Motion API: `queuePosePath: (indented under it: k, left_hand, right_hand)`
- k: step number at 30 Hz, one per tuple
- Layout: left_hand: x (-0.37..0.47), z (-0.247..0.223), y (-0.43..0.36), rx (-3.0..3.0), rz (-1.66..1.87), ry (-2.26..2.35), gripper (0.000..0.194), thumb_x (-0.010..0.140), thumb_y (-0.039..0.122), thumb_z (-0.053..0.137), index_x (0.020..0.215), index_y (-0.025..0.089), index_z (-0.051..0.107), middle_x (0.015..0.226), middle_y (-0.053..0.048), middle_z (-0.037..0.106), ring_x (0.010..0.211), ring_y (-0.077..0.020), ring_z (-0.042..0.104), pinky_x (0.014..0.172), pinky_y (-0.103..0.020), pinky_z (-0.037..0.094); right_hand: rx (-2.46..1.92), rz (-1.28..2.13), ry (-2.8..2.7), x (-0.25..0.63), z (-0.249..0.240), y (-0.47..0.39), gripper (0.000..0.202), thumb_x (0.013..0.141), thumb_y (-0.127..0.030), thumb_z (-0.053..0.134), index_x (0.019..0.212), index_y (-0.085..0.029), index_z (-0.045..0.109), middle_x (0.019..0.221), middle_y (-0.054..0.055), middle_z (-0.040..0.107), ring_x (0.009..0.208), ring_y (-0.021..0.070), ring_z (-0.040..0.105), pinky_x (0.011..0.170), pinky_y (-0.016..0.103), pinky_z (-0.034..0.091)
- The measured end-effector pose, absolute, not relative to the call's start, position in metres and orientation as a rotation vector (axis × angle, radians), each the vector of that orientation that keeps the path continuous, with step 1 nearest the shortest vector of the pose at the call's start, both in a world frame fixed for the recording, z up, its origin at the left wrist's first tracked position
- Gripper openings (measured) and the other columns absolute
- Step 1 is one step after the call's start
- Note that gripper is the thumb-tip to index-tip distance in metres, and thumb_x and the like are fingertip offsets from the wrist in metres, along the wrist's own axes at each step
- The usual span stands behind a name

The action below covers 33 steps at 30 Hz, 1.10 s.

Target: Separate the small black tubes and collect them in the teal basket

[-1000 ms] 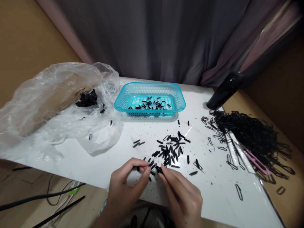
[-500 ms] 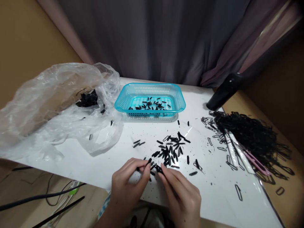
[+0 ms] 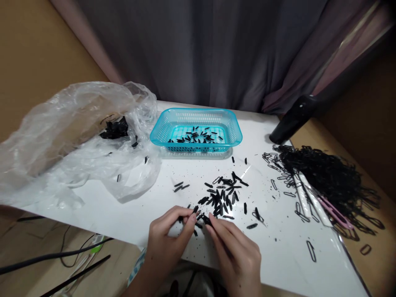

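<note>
My left hand [image 3: 173, 233] is closed at the near edge of the white table, thumb and index finger pinching a small black piece [image 3: 195, 209]. Just to its right, my right hand [image 3: 233, 247] pinches another small black piece [image 3: 206, 220] between thumb and fingertips. The two hands are close together with a narrow gap between their fingertips. Beyond them lies a loose pile of small black strips [image 3: 221, 198]. Farther back stands a blue plastic basket [image 3: 196, 144] with several black strips in it.
A crumpled clear plastic bag [image 3: 77, 144] covers the left side. At the right are a heap of thin black loops [image 3: 324, 173], a pink-handled tool [image 3: 337, 212] and a black cylinder [image 3: 289, 121]. Cables [image 3: 55, 255] hang at the lower left.
My left hand has shifted very slightly to the right. Both hands keep their pinch, and the pile and basket look the same.
</note>
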<state>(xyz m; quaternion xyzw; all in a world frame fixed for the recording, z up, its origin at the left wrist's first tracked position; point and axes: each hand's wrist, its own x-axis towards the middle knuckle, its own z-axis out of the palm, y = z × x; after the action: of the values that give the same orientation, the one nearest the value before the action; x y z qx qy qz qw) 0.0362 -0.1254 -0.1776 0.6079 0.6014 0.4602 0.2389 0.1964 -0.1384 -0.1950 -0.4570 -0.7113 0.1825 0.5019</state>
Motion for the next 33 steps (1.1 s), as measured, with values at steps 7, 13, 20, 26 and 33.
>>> queuePosePath:
  k: [7,13,20,26,33]
  left_hand:
    - [0.0362,-0.1768,-0.1246,1.811,1.262,1.631,0.008,0.084,0.015,0.063,0.076,0.016,0.067,0.07,-0.002,0.069,0.063,-0.0145,0.066,0.061,-0.021,0.052]
    - [0.0367,-0.1758,-0.1243,1.883,1.322,1.61,0.009,0.084,0.012,0.064,0.078,0.017,0.065,0.074,-0.001,0.07,0.066,-0.0131,0.066,0.064,-0.019,0.052]
    - [0.0356,-0.1751,-0.1236,1.863,1.286,1.606,0.009,0.086,0.013,0.063,0.08,0.018,0.066,0.075,-0.001,0.071,0.068,-0.0137,0.067,0.065,-0.019,0.053]
    - [0.0363,-0.1752,-0.1237,1.854,1.279,1.618,0.009,0.086,0.014,0.062,0.078,0.018,0.066,0.074,-0.001,0.071,0.066,-0.0144,0.067,0.064,-0.02,0.053]
    - [0.0366,-0.175,-0.124,1.903,1.299,1.615,0.009,0.084,0.012,0.063,0.079,0.018,0.066,0.074,0.0,0.071,0.067,-0.0134,0.067,0.065,-0.019,0.052]
  right_hand:
    - [-1.116,0.454,-1.719,0.196,-0.1952,-0.1363,0.024,0.091,-0.007,0.061,0.111,-0.014,0.071,0.097,0.008,0.075,0.084,0.0163,0.073,0.077,0.024,0.062]
    - [-1.114,0.446,-1.708,0.1948,-0.1928,-0.1362,0.021,0.092,-0.009,0.06,0.11,-0.014,0.071,0.095,0.008,0.075,0.081,0.0153,0.073,0.077,0.022,0.061]
    - [-1.118,0.484,-1.694,0.1946,-0.191,-0.1362,0.023,0.093,-0.01,0.058,0.111,-0.016,0.071,0.094,0.007,0.076,0.079,0.0161,0.074,0.073,0.023,0.062]
    - [-1.133,0.468,-1.687,0.194,-0.1901,-0.1355,0.023,0.092,-0.01,0.059,0.11,-0.016,0.072,0.092,0.006,0.075,0.077,0.0157,0.074,0.071,0.023,0.062]
    - [-1.134,0.466,-1.688,0.1942,-0.1934,-0.1368,0.024,0.091,-0.008,0.061,0.111,-0.016,0.072,0.094,0.007,0.075,0.079,0.0152,0.073,0.073,0.023,0.062]
